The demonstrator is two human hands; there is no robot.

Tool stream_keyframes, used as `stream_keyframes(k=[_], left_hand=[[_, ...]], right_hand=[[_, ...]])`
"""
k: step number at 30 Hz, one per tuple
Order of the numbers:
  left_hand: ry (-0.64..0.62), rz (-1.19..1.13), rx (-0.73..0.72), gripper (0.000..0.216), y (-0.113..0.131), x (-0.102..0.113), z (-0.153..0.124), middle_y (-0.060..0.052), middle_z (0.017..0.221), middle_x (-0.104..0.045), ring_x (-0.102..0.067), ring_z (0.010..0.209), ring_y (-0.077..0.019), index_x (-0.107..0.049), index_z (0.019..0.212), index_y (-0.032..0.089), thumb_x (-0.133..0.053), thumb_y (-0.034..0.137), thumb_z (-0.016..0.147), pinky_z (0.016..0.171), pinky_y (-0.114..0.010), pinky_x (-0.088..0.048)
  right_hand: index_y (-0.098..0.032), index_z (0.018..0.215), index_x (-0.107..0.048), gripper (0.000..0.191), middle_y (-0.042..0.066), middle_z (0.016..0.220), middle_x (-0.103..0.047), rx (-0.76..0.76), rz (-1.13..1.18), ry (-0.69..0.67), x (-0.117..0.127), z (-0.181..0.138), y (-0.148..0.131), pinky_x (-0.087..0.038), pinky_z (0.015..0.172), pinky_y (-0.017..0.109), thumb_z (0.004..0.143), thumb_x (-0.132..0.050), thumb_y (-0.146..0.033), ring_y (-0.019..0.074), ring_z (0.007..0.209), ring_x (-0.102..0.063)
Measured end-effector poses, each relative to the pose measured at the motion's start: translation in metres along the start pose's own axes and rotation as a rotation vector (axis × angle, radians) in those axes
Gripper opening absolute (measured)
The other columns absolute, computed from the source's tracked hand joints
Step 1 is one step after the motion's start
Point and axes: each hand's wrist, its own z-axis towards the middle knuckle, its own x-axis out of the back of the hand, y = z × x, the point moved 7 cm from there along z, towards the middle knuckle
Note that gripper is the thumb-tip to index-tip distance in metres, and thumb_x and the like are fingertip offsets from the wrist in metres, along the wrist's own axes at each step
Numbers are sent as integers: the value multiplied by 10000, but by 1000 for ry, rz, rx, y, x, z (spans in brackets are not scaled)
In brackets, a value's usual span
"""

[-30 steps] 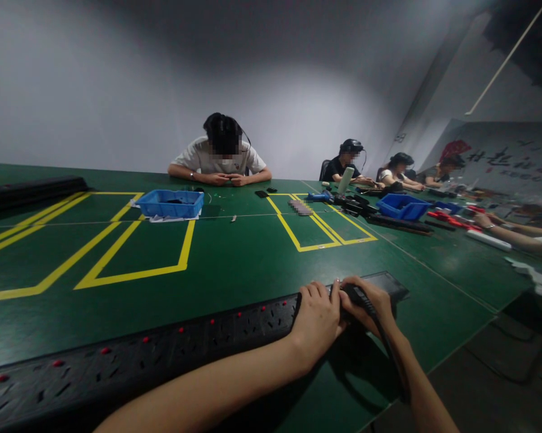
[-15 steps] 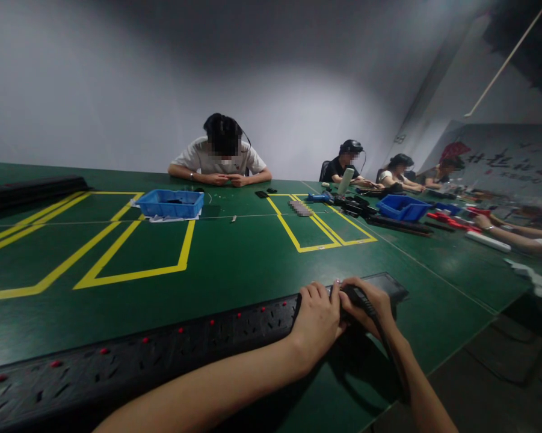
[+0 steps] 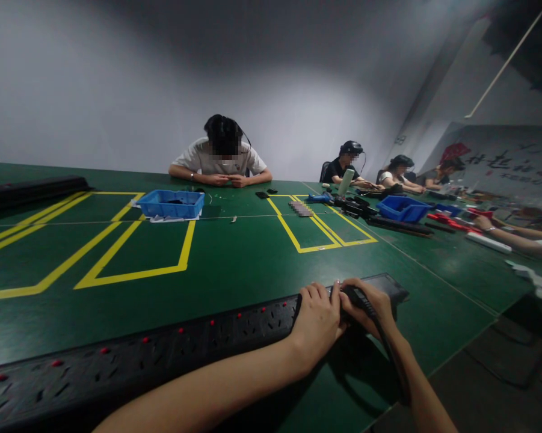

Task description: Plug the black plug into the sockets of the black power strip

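A long black power strip with red switches runs along the near edge of the green table. My left hand lies across the strip near its right end, fingers curled over its top. Beside it, my right hand is closed around a black plug seated in the strip. The plug's black cable trails back along my right forearm toward the table edge.
A blue bin stands in a yellow-taped box at mid-table. A person in a white shirt sits opposite. More people work at the right, with another blue bin, black tools and red parts. A black strip lies far left.
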Motion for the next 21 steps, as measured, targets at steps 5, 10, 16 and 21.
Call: stream_keyframes(k=[5,10,16,21], left_hand=[[0,2,2,706,0,0,0,-201,1057,-556,-543,881,-293,-309,1379,125,-469,536,828,727,-389,-382],[-1,-3,3,708,0,1,0,-206,1052,-556,-540,883,-296,-314,1376,122,-464,544,828,724,-388,-384],[1,-5,7,707,0,1,0,-198,1057,-556,-539,884,-293,-307,1380,124,-462,542,830,728,-389,-383],[1,-5,5,709,0,-1,0,-201,1063,-553,-537,888,-297,-305,1381,119,-465,536,830,734,-392,-381]], right_hand=[[-227,852,-594,178,3,744,-651,-1,1,5,0,0,0,-447,635,238,773,-526,-371,158,667,-625],[-226,844,-597,178,3,745,-656,-1,3,4,1,1,-2,-449,628,234,771,-526,-372,153,658,-625],[-227,825,-601,178,7,750,-661,-7,-5,8,1,2,-2,-451,626,236,770,-518,-375,157,665,-627],[-229,839,-600,179,2,732,-655,-16,-15,7,-1,1,0,-442,632,239,763,-531,-376,157,655,-622]])
